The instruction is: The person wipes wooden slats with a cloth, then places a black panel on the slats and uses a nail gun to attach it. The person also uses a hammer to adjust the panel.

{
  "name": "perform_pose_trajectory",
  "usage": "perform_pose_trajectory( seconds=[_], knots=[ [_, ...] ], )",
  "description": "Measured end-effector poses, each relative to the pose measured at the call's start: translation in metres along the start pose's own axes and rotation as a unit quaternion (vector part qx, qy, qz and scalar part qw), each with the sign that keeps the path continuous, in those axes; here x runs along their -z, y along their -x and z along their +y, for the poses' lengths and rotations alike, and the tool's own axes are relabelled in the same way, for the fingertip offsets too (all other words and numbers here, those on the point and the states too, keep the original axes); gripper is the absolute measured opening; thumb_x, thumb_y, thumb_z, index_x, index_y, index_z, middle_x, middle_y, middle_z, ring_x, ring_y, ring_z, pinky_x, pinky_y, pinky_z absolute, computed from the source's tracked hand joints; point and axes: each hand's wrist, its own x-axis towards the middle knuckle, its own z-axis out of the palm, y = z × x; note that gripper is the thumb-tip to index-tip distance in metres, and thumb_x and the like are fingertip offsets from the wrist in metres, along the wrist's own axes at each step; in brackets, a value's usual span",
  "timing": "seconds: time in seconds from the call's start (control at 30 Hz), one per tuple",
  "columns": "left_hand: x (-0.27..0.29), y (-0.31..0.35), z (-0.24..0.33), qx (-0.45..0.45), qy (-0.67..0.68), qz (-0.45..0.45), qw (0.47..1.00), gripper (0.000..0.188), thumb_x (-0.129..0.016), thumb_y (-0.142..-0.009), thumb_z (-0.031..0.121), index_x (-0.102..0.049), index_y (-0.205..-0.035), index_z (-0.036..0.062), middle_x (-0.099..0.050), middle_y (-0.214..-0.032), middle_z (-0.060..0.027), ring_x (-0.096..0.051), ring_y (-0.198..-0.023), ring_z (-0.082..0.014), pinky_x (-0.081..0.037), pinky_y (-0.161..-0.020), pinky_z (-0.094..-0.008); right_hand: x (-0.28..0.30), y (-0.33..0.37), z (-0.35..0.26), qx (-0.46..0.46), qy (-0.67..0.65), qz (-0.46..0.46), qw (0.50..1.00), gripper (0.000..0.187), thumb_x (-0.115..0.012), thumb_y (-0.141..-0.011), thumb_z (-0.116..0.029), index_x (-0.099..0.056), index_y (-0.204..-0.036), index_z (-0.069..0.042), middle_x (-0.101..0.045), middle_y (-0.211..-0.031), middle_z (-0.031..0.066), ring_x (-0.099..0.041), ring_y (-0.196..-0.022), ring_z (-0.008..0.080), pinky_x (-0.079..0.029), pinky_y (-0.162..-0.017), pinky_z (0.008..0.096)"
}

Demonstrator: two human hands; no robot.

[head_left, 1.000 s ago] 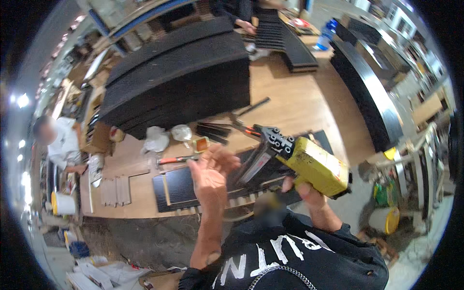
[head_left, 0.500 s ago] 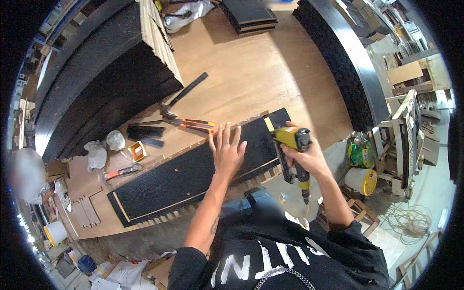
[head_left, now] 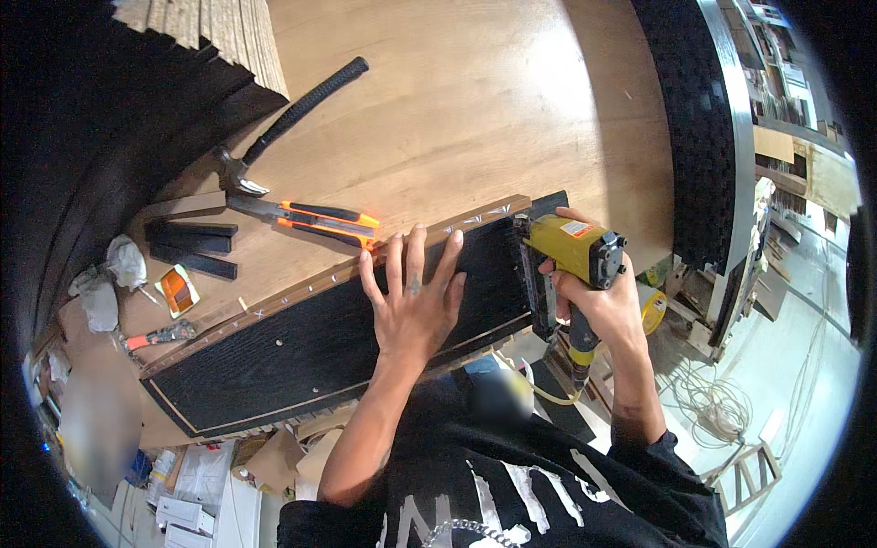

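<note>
My left hand [head_left: 406, 320] lies with spread fingers on a long black panel [head_left: 274, 365], its fingertips at the marked wooden strip [head_left: 475, 217] along the panel's far edge. My right hand [head_left: 614, 306] is closed round the handle of a yellow and black air nail gun [head_left: 562, 239]. The gun's nose is over the panel's right end, close to the end of the strip; whether it touches cannot be seen. A pale air hose [head_left: 553, 399] hangs from the handle. Just beyond my left fingertips lie orange-and-black-handled pliers [head_left: 329, 217].
A hammer [head_left: 301, 114] lies beyond the pliers on the wooden table [head_left: 438, 119]. Short black strips [head_left: 194, 247], an orange packet [head_left: 177, 290] and a red-and-black tool [head_left: 160, 338] are at the left. Tall black board stacks flank the table; coiled hose [head_left: 717, 402] lies on the floor.
The whole view has shifted, and the panel and hands appear larger. My left hand remains spread on the panel, and my right hand still grips the nail gun near the panel's right end.
</note>
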Motion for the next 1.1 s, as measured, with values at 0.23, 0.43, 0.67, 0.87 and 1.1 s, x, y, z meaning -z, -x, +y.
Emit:
perform_pose_trajectory(
  seconds=[0.23, 0.43, 0.67, 0.87, 1.1],
  knots=[
    [0.000, -0.001, -0.003, 0.005, 0.001, -0.026, 1.000, 0.059, -0.058, -0.099, 0.041, -0.037, -0.154, 0.0404, -0.031, -0.155, -0.0100, -0.031, -0.144, -0.0340, -0.013, -0.118, -0.0661, -0.004, -0.003, -0.004, -0.011, -0.001, 0.019, 1.000, 0.066, -0.054, -0.078, 0.013, -0.051, -0.142, -0.002, -0.069, -0.088, 0.0121, -0.061, -0.054, 0.0113, -0.051, -0.046, 0.0243],
    [-0.002, 0.000, -0.005, 0.001, 0.004, -0.017, 1.000, 0.060, -0.057, -0.099, 0.041, -0.035, -0.155, 0.0397, -0.032, -0.155, -0.0096, -0.033, -0.142, -0.0340, -0.014, -0.118, -0.0663, -0.009, -0.004, -0.008, -0.012, 0.002, 0.019, 1.000, 0.065, -0.055, -0.078, 0.013, -0.053, -0.142, -0.003, -0.070, -0.088, 0.0125, -0.061, -0.054, 0.0105, -0.052, -0.047, 0.0232],
    [-0.004, 0.001, -0.006, -0.003, 0.011, -0.006, 1.000, 0.060, -0.057, -0.099, 0.042, -0.035, -0.155, 0.0397, -0.033, -0.155, -0.0093, -0.034, -0.142, -0.0337, -0.014, -0.118, -0.0661, -0.011, -0.002, -0.013, -0.022, 0.022, 0.023, 0.999, 0.059, -0.062, -0.082, 0.006, -0.054, -0.140, -0.002, -0.070, -0.088, 0.0094, -0.062, -0.055, 0.0105, -0.052, -0.050, 0.0244],
    [-0.004, 0.001, -0.005, -0.006, 0.011, 0.008, 1.000, 0.060, -0.057, -0.100, 0.042, -0.036, -0.155, 0.0391, -0.037, -0.154, -0.0088, -0.036, -0.141, -0.0324, -0.015, -0.118, -0.0643, -0.016, 0.000, -0.019, -0.019, 0.040, 0.024, 0.999, 0.065, -0.057, -0.077, 0.010, -0.054, -0.141, -0.003, -0.070, -0.087, 0.0116, -0.062, -0.055, 0.0106, -0.052, -0.049, 0.0242],
    [-0.001, 0.000, -0.007, -0.005, 0.008, 0.008, 1.000, 0.058, -0.056, -0.100, 0.042, -0.038, -0.155, 0.0384, -0.039, -0.153, -0.0075, -0.038, -0.140, -0.0309, -0.014, -0.118, -0.0624, -0.032, 0.004, -0.017, -0.034, 0.024, -0.004, 0.999, 0.069, -0.058, -0.075, 0.011, -0.051, -0.142, -0.002, -0.070, -0.087, 0.0131, -0.064, -0.058, 0.0116, -0.054, -0.050, 0.0249]
  ],
)
